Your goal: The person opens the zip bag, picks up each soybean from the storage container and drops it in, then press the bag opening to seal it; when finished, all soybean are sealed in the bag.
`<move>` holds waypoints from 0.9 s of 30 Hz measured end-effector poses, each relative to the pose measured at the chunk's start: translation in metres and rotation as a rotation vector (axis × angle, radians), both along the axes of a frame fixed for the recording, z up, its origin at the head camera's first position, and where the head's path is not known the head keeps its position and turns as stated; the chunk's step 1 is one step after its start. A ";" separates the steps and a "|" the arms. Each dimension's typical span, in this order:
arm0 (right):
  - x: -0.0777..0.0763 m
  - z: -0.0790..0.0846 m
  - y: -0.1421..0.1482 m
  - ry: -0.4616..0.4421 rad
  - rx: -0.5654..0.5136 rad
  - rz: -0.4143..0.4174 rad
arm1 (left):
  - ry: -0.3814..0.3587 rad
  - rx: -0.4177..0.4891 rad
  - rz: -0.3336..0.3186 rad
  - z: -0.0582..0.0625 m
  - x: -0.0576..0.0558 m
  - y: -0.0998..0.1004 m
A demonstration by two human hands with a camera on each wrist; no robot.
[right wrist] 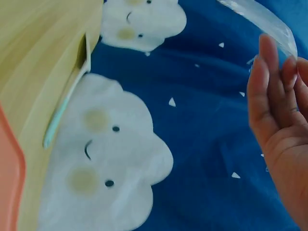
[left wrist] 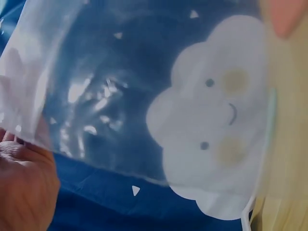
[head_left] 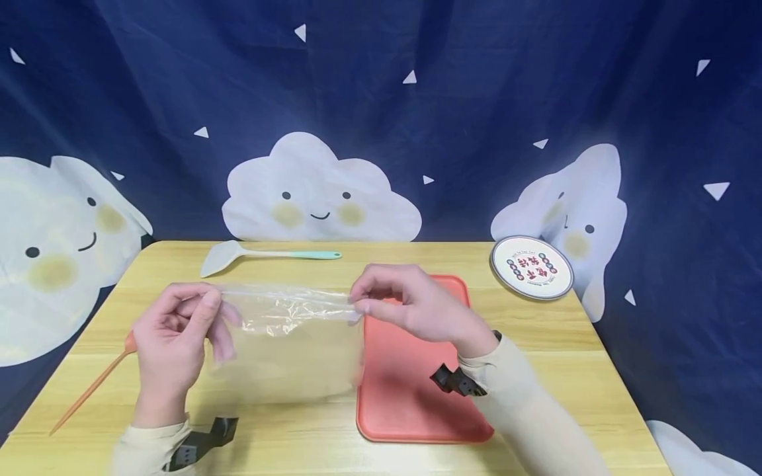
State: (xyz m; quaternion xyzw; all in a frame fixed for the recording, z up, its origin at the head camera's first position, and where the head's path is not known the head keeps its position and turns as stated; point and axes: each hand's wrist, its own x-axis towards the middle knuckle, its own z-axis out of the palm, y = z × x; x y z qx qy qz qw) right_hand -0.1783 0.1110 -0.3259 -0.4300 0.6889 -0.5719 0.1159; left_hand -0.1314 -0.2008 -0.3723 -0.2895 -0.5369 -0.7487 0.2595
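A clear plastic zip bag [head_left: 297, 357] hangs stretched between both hands above the table, its zip strip along the top edge. My left hand [head_left: 178, 330] pinches the top left corner between thumb and fingers. At the opposite corner, my right hand [head_left: 411, 304] pinches the zip strip with thumb and forefinger. In the left wrist view the bag [left wrist: 106, 110] fills much of the picture, with the left hand [left wrist: 26, 187] at its edge. The right wrist view catches the right hand [right wrist: 281, 106] and a strip of the bag [right wrist: 269, 21]. No contents show inside the bag.
Under the right forearm lies a red tray [head_left: 417, 396]. A white spatula with a mint handle [head_left: 268, 254] lies at the back of the table, and a round plate with red lettering [head_left: 532, 268] at the back right. An orange-handled utensil [head_left: 89, 390] lies at the left, partly hidden.
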 end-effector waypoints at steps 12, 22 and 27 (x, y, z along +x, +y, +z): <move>-0.046 -0.048 -0.041 -0.381 0.104 -0.136 | -0.711 -0.518 0.264 -0.028 -0.048 -0.033; -0.097 -0.108 -0.057 -0.207 0.377 -0.347 | -0.699 -0.767 0.333 -0.088 -0.115 -0.042; -0.111 -0.127 -0.061 -0.063 0.538 -0.451 | -0.720 -0.813 0.347 -0.107 -0.130 -0.041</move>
